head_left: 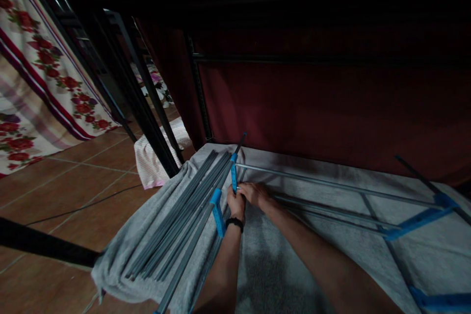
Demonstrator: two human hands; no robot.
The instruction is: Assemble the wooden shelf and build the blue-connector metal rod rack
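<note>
My left hand (235, 203), with a black band on its wrist, is closed round a blue plastic connector (233, 175) where grey rods meet. Touching it from the right, my right hand (254, 192) has its fingers curled on the end of a long grey rod (331, 184). That rod runs right to another blue connector (419, 220). A second blue bracket (218, 212) sits on an upright-leaning rod just left of my left wrist. A bundle of loose grey rods (184, 216) lies to the left on a grey blanket (121, 250).
The blanket covers a tiled floor (73, 191). A dark red cloth (331, 113) hangs behind on a black metal frame (200, 93). Black frame legs (147, 122) stand at left, by a flowered fabric (40, 73) and a pale striped cloth (150, 162).
</note>
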